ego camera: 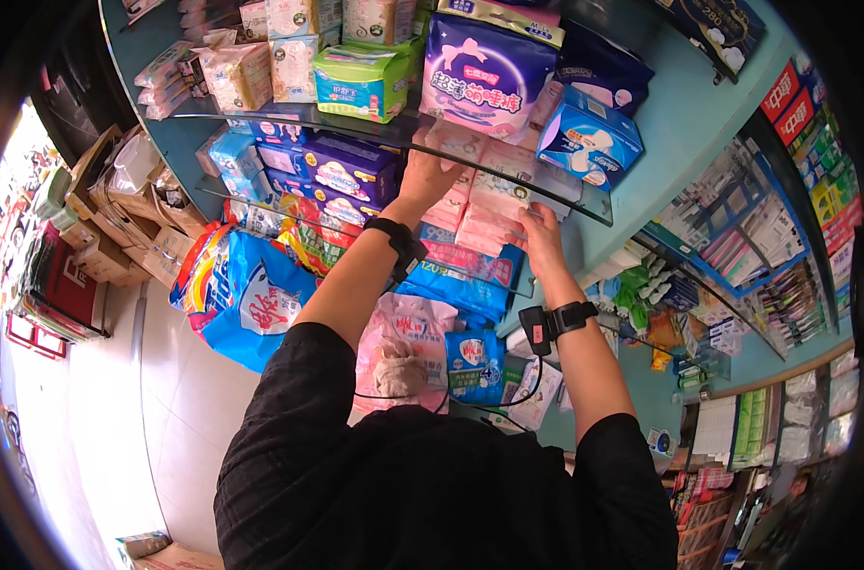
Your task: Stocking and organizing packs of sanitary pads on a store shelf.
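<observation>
Both arms reach to the shelves in front of me. My left hand [432, 174] is at the glass shelf's front edge [503, 174], beside stacked pink packs [450, 192]; its fingers are spread and partly behind the glass. My right hand [539, 239] touches the right side of a pink pack [485, 228] in the stack below the glass, and whether it grips it I cannot tell. Above them stands a purple and pink pad bag [485, 78], with a blue box [590, 139] to its right. Purple packs [350, 171] lie left of my left hand.
Large blue detergent bags [254, 299] stand below left, and a pink bag [403, 342] and a small blue bag [475, 367] below the hands. A green pack [364, 82] sits on the upper shelf. Cardboard boxes [168, 253] are at the left. A cable hangs near my right wrist.
</observation>
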